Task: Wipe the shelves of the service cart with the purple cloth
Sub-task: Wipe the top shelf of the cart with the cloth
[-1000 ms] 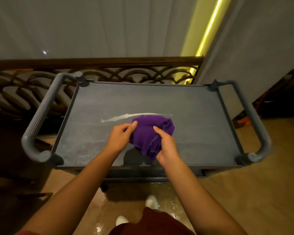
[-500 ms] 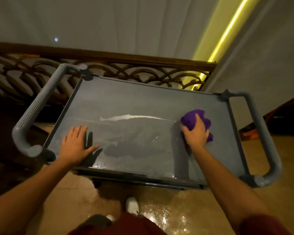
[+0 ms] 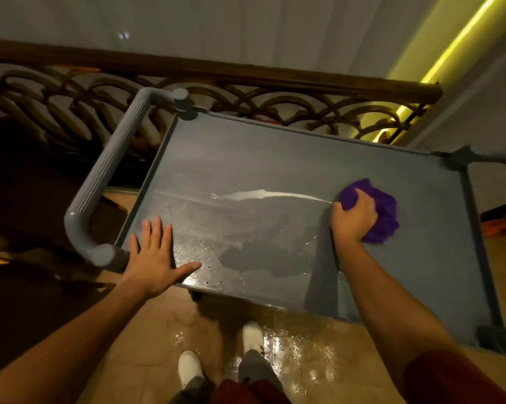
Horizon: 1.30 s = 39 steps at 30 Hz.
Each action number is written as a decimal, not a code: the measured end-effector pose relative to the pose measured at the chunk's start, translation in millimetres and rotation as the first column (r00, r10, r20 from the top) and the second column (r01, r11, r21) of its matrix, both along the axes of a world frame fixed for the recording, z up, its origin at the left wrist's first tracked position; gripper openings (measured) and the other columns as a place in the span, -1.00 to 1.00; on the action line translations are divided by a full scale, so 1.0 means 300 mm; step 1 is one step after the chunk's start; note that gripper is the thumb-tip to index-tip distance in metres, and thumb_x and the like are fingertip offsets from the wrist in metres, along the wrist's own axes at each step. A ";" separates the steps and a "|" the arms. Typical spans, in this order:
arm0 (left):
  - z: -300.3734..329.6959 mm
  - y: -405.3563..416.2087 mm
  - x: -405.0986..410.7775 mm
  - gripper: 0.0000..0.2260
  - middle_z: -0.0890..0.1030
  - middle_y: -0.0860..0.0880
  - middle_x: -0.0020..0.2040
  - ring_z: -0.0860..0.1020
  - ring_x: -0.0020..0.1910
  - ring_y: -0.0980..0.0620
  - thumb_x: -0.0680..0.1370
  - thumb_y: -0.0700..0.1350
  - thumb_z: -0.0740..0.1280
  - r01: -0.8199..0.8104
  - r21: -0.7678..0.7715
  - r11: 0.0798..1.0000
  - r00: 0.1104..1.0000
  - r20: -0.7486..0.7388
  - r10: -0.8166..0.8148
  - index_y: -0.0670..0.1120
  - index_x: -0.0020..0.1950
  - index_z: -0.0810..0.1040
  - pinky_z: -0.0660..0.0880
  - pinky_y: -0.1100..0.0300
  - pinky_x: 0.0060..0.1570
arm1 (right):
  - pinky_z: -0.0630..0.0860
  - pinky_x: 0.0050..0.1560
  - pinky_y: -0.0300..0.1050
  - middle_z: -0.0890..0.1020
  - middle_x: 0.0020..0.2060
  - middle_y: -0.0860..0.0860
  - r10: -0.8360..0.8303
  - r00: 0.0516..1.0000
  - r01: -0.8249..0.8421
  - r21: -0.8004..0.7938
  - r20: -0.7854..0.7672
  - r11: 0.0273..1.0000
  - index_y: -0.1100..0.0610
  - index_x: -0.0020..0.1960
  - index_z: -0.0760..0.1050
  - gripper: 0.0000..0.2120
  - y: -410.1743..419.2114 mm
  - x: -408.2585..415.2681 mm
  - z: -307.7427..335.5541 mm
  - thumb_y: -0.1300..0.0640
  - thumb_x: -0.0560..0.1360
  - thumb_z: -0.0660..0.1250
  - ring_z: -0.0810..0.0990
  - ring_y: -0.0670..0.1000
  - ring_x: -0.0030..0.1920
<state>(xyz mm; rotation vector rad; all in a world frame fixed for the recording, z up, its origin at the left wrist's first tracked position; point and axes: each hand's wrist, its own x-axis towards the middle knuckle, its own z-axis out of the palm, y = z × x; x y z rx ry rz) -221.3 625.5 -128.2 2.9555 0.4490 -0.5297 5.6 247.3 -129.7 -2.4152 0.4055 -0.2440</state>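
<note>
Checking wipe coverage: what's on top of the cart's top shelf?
On the top shelf: a white streak, wet patches, the flat left hand, the right hand gripping the purple cloth. Beneath the cloth is hidden.

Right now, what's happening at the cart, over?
Right hand shut on purple cloth, on top shelf. Left hand flat, open, bracing shelf. White streak unwiped. Nothing in the way.

A dark wooden railing [image 3: 246, 74] with curved scrollwork stands ahead of me before a pale wall [image 3: 216, 21]. A yellow light strip [image 3: 456, 45] glows upper right. Glossy tan floor [image 3: 298, 354] lies underfoot.
</note>
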 end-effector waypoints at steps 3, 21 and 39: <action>-0.006 -0.002 -0.003 0.12 -0.38 -0.20 0.59 -0.39 0.56 -0.21 0.32 0.67 -0.18 0.010 0.013 1.000 1.000 0.001 -0.010 -0.09 0.60 -0.32 -0.30 -0.28 0.50 | 0.37 0.41 0.19 0.62 0.27 0.24 0.281 0.957 -0.287 0.099 0.073 0.953 0.26 0.31 0.57 -0.54 0.316 -0.067 -0.001 0.27 0.42 0.47 0.53 0.28 0.34; 0.016 0.009 -0.026 0.15 -0.33 -0.19 0.61 -0.34 0.57 -0.22 0.33 0.64 -0.08 0.016 -0.061 0.998 0.998 -0.062 -0.020 -0.15 0.62 -0.28 -0.19 -0.25 0.55 | 0.28 0.51 0.22 0.46 0.47 0.11 0.296 0.953 -0.284 0.141 -0.071 0.948 0.05 0.50 0.40 -0.48 0.464 -0.026 0.002 0.13 0.55 0.34 0.35 0.20 0.50; 0.044 -0.021 -0.133 0.07 -0.35 -0.13 0.60 -0.38 0.56 -0.13 0.41 0.60 -0.04 -0.090 -0.169 0.981 0.996 -0.010 0.090 -0.14 0.62 -0.24 -0.29 -0.03 0.49 | 0.28 0.49 0.10 0.50 0.42 0.10 0.516 0.855 -0.494 0.207 -0.063 0.844 0.03 0.44 0.48 -0.56 0.788 -0.051 0.026 0.21 0.57 0.33 0.36 0.24 0.46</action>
